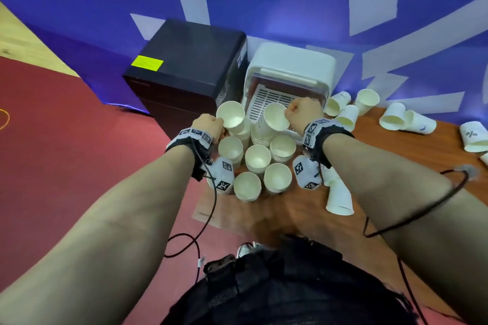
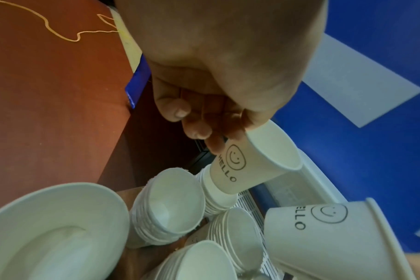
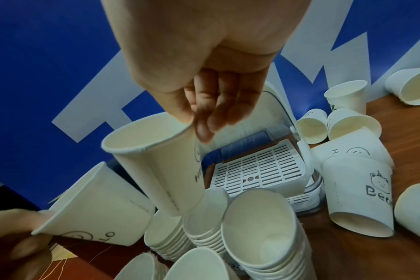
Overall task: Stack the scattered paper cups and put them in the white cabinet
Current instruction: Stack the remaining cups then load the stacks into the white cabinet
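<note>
My left hand (image 1: 217, 124) pinches the rim of a white paper cup (image 1: 231, 116) printed HELLO (image 2: 257, 161); the cup tilts over one of the stacks. My right hand (image 1: 290, 113) pinches the rim of a second cup (image 1: 276, 117) between thumb and fingers (image 3: 204, 130), and its base sits just over another stack (image 3: 204, 223). Several stacks of nested cups (image 1: 257, 158) stand close together on the table below both hands. Behind them the white cabinet (image 1: 290, 60) stands open and shows a slotted tray (image 3: 257, 170).
A black box (image 1: 190, 60) stands left of the cabinet. Loose cups (image 1: 393, 116) lie scattered on the wooden table (image 1: 383, 155) to the right, and one (image 1: 339, 198) lies near my right forearm. A blue-and-white banner (image 1: 79, 8) backs the table. Red floor (image 1: 66, 153) lies to the left.
</note>
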`<state>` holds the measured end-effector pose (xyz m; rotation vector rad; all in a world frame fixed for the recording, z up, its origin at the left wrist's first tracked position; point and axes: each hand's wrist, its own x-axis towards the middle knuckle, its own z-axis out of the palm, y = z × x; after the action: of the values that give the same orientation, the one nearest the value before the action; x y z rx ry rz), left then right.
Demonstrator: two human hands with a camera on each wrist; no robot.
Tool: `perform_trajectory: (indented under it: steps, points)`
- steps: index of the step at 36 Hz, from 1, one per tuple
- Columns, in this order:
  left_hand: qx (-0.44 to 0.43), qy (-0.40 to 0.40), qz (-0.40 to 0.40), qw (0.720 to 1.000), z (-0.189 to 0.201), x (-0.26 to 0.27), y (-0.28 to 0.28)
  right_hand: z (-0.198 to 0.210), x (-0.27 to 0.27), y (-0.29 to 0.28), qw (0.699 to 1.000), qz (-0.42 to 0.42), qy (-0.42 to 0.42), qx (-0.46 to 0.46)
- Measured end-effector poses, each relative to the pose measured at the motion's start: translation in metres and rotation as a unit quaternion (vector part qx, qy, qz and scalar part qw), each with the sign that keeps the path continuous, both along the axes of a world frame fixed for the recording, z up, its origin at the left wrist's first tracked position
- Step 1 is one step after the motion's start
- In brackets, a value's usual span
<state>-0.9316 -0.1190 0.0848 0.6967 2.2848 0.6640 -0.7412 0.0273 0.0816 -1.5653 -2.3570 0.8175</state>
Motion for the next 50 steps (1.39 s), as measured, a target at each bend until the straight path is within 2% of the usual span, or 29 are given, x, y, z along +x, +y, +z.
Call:
perform_trajectory:
  steps: [6, 18, 28, 33, 40, 45, 50]
  points:
    - [-0.006, -0.017, 0.026, 1.0, -0.015, -0.01, 0.014, -0.013, -0.009, 0.007, 1.0, 0.01, -0.012, -0.014]
    - [-0.048, -0.006, -0.024, 0.999, -0.03, -0.013, 0.029, -0.033, -0.016, 0.025, 0.998, 0.01, -0.052, -0.032]
    - [-0.064, -0.021, -0.023, 0.997, -0.047, -0.019, 0.031, -0.037, -0.022, 0.023, 0.996, -0.002, -0.05, -0.069]
    - [-0.07, -0.017, -0.023, 0.997, -0.049, -0.017, 0.031, -0.038, -0.019, 0.019, 0.99, 0.009, -0.046, -0.132]
    - [-0.069, -0.003, -0.036, 0.997, -0.047, -0.006, 0.034, -0.029, -0.001, 0.012, 0.988, 0.0, -0.062, -0.141]
    - [-0.053, -0.008, -0.105, 0.993, -0.036, 0.034, 0.053, -0.022, 0.034, 0.004, 0.989, -0.037, -0.067, -0.13]
    - [-0.032, -0.02, -0.193, 0.981, -0.041, 0.084, 0.069, -0.025, 0.087, -0.01, 0.983, -0.06, -0.118, -0.127]
